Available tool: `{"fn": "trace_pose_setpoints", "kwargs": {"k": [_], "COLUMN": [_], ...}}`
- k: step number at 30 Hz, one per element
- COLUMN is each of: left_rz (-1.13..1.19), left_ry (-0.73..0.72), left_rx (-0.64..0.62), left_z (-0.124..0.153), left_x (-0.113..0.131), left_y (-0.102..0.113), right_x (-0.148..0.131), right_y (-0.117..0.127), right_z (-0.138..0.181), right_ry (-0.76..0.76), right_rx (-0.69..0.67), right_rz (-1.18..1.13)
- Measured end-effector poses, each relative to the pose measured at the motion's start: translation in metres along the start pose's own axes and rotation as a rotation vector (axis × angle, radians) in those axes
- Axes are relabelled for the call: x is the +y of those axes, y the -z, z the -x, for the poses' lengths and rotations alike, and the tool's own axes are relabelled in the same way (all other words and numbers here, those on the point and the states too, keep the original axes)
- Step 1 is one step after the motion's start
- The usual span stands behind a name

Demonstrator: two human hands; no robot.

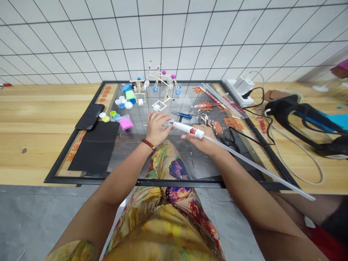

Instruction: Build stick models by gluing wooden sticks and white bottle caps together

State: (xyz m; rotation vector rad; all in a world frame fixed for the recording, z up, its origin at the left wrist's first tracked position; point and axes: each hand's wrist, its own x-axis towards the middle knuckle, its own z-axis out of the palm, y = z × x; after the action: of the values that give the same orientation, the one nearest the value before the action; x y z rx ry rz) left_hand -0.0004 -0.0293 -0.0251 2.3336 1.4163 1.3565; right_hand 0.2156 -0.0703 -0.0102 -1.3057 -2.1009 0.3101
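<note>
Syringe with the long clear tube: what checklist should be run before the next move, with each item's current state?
1. Grip on the white syringe: left hand at one end, right hand under the other. Ok.
2. Clear tube seated on the syringe: the joint is too small to judge. Cannot tell.
3. Tube's free end: it sticks out past the edge of the table, unsupported. Not ok.
4. Blue-handled scissors: lying just beyond the hands, apart from both. Ok.
5. Stick-and-ball model: upright farther back, untouched. Ok.
</note>
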Motion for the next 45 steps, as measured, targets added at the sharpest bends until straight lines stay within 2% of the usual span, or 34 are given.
{"fn": "trace_pose_setpoints", "kwargs": {"k": [5,13,19,25,35,45], "left_rz": [0.056,0.053,0.049,0.053,-0.01,-0.011], "left_ry": [0.021,-0.054,-0.001,-0.004,-0.003,0.009], "left_rx": [-0.009,0.053,0.059,0.061,-0.002,0.014], "left_z": [-0.003,-0.005,-0.006,-0.006,-0.003,-0.002], "left_x": [-0.006,-0.007,-0.007,-0.004,-0.002,-0.001], "left_y": [0.001,0.0,0.001,0.003,0.003,0.002], "right_x": [-0.001,-0.004,-0.005,-0.005,-0.002,-0.002], "right_y": [-0.001,0.002,0.009,0.004,0.0,-0.001], "right_z": [-0.001,-0.002,-0.001,-0.001,0.0,-0.001], "right_ry": [0.043,0.048,-0.039,-0.034,0.001,-0.011], "right_rx": [-0.002,0.028,0.106,0.049,0.03,0.022], "right_rz": [0.074,-0.011,-0.051,-0.027,-0.018,-0.021]}}
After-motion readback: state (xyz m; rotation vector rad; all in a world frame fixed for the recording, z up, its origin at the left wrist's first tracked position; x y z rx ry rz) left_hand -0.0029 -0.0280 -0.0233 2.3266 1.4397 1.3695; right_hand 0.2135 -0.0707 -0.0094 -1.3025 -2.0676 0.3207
